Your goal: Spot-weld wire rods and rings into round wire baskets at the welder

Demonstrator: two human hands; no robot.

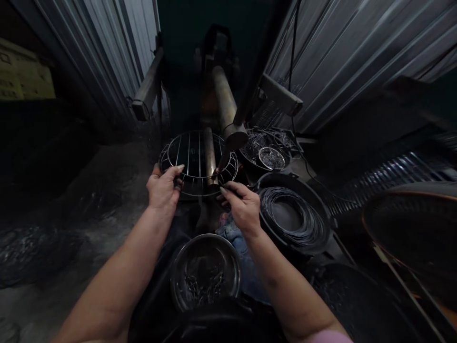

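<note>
A round wire basket (193,177) with two hoops and thin crossbars sits around a metal bar (210,155). My left hand (166,186) is closed on its front left rim, thumb on top. At the front right of the basket, my right hand (241,202) has thumb and fingers pinched together beside the rim. Whatever lies between those fingertips is too small and dark to make out. Above the basket, a thick metal cylinder (226,102) and a dark slanted rod come down near its rim. The tip of the lower bar is close to my right fingers.
A steel bowl (174,274) with small metal pieces rests near my lap. To the right are a black tub (323,209) of coiled wire and a basin (250,161) of metal rings. A dark round pan (410,195) stands farther right. Corrugated panels (342,62) flank the machine.
</note>
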